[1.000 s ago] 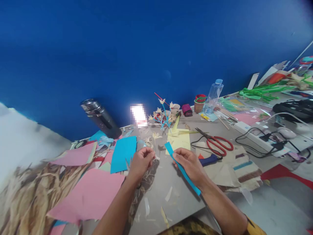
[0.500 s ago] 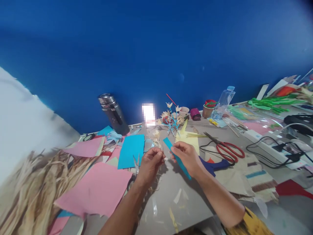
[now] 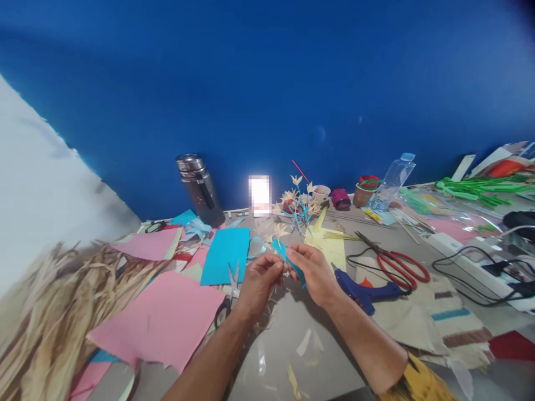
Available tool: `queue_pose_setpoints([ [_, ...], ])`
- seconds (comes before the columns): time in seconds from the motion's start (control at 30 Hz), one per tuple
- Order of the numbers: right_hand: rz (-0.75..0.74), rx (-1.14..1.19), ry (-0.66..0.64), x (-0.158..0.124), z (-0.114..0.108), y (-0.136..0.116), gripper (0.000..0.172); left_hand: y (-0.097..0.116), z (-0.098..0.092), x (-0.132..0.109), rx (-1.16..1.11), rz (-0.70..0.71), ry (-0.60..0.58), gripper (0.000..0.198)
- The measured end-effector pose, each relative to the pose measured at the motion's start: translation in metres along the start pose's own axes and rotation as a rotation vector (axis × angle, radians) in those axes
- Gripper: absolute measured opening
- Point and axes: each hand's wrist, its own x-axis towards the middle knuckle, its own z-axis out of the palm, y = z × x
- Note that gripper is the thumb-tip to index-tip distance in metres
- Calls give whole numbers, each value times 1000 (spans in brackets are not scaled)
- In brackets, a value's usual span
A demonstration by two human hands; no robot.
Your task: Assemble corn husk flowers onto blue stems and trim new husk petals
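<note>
Right grip (image 3: 312, 270) pinches blue strip (image 3: 298, 273), left (image 3: 261, 280) apparently flower (image 3: 280, 231); brown cup (image 3: 363, 196) holds something red (image 3: 369, 180).

Left hand (image 3: 261, 281), one: I see thumb and forefinger pinched together. Right hand (image 3: 315, 273), one: thumb pressed over bent fingers, fingertips just beside the left's. Forearms (image 3: 213, 351), two, bare: I have them converging toward the far edge of the table (image 3: 282, 323), wrists (image 3: 246, 309) apart.

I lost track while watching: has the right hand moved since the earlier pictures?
Yes: leftward; the right hand is now closer to the flat blue sheet.
</note>
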Motion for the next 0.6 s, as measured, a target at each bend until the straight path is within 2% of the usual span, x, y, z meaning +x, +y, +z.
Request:
queue_pose_setpoints([
  [0.17, -10, 5, -2, 4, 0, 5, 42, -1, 0, 0, 87, 38, -13, 23],
  [0.37, -15, -4, 110, 3, 5, 3, 37, 3, 5, -1, 117, 24, -17, 19],
  [0.6, -52, -246, 172, -2, 12, 3, 27, 8, 7, -1, -113, -3, 147, 25],
])
